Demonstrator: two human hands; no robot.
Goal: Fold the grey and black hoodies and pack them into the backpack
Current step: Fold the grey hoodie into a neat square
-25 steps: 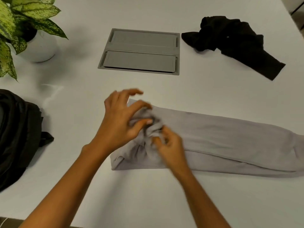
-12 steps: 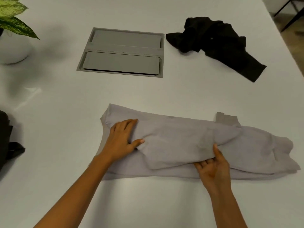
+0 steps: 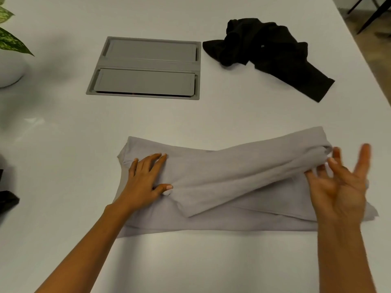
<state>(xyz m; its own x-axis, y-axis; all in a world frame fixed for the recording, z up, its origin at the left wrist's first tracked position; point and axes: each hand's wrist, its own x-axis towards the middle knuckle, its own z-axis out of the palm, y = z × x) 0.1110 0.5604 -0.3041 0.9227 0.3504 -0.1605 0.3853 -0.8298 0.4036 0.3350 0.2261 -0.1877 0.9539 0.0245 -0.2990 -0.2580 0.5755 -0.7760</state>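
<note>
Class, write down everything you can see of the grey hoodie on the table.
The grey hoodie is pale grey, soft-looking fabric, partly folded into a long band lying flat across the near part of the white table. One layer lies diagonally over the rest, with creases and a bunched far-right corner. No hood or drawstring can be made out. The left hand presses flat on its left end. The right hand, blurred, is spread open over its right end.

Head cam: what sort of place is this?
Probably an office or meeting room: a big white table with a grey cable hatch set into it, a potted plant at the left, dark chair legs beyond the far right corner.
</note>
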